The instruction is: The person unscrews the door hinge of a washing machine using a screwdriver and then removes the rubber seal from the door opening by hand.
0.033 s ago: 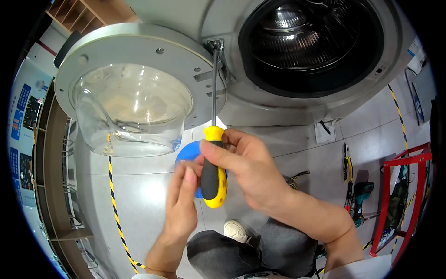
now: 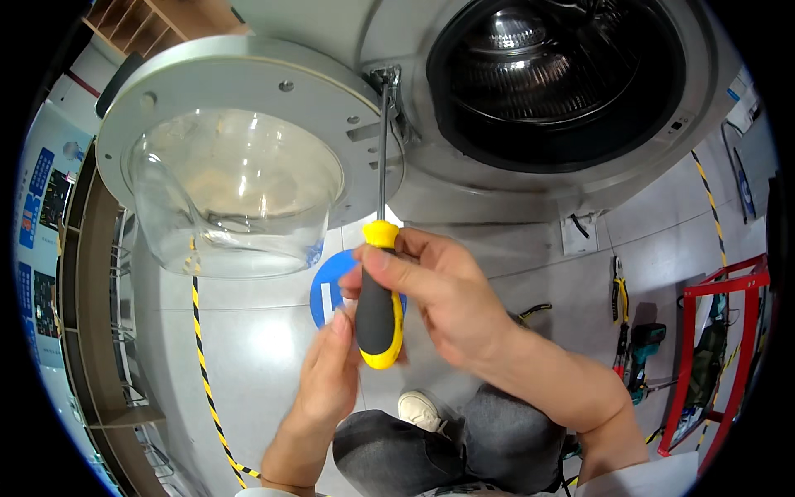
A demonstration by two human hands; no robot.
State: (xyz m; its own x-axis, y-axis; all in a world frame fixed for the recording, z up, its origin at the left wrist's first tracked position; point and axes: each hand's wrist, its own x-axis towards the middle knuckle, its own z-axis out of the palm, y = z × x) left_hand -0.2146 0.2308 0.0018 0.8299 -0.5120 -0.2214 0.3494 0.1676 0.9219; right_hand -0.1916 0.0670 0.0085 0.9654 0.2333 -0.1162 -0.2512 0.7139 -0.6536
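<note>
A long screwdriver (image 2: 378, 306) with a black and yellow handle stands with its shaft pointing away from me. Its tip meets the metal hinge (image 2: 386, 76) between the open round door (image 2: 240, 83) and the front of a washing machine (image 2: 472, 195). My right hand (image 2: 451, 298) grips the upper handle, thumb on top and fingers curled around the side. Lower down, my left hand (image 2: 327, 373) closes on the handle, its thumb at the left edge and its fingers partly hidden behind. The door's clear glass bowl (image 2: 240, 199) bulges toward me.
The dark drum opening (image 2: 555, 99) gapes at upper right. Pliers (image 2: 619, 294), a cordless drill (image 2: 646, 344) and a red metal frame (image 2: 689, 356) are on the right. A blue round floor marker (image 2: 327, 282) lies below my hands. Brown shelving (image 2: 99, 331) lines the left.
My left hand has shifted right and closed in on the screwdriver's handle. The right hand keeps its grip, and the tip stays at the hinge.
</note>
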